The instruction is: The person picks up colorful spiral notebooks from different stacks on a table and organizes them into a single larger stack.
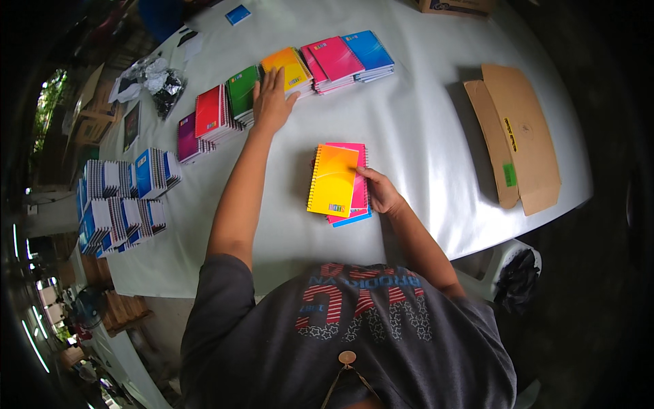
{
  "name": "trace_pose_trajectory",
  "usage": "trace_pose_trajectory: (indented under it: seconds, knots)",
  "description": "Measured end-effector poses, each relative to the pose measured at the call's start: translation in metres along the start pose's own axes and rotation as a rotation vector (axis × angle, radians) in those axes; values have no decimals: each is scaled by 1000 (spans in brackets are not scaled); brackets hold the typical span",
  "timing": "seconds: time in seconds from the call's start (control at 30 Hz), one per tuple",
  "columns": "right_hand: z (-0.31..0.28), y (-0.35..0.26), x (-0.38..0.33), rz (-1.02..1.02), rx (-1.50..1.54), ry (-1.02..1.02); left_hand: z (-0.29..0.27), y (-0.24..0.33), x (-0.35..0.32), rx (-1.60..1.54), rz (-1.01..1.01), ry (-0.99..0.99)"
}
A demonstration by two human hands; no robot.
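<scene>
My right hand (385, 194) grips the right edge of a small pile of spiral notebooks, thumb on top. A yellow notebook (332, 180) lies uppermost, with pink and blue ones showing beneath it. My left hand (272, 105) is stretched out with its fingers apart, over the near left part of a yellow notebook stack (289, 65) and beside a green stack (242, 92). In the same slanting row stand a purple stack (187, 138), a red stack (209, 112), a pink stack (337, 58) and a blue stack (368, 51).
Several blue-covered notebook piles (112, 211) crowd the table's left edge. Crumpled plastic (167, 92) lies behind them. A single blue notebook (238, 14) sits at the far side. Flattened cardboard (524, 136) rests on the right, and a cardboard box (455, 7) stands at the back.
</scene>
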State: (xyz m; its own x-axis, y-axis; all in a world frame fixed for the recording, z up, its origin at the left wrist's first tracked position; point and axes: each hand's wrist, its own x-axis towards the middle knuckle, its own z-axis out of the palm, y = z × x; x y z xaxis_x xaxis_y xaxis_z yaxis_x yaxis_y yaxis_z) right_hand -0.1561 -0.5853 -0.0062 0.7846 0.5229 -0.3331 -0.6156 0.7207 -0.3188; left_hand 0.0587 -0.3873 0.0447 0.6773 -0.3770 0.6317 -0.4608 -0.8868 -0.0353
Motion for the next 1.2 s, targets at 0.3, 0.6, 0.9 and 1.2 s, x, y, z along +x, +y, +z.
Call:
trace_pose_trajectory:
  seconds: [0.3, 0.6, 0.9, 1.2]
  knots:
    - [1, -2, -2, -24, -43, -15, -27, -10, 13, -365, -347, -302]
    - [6, -7, -6, 45, 241, -76, -66, 41, -41, -1949, -305, -637]
    - [4, 0, -6, -61, -188, -30, -51, -8, -14, -162, -33, -52]
    - [-3, 0, -3, -54, 19, 14, -77, -14, -39, -1461, -650, 145]
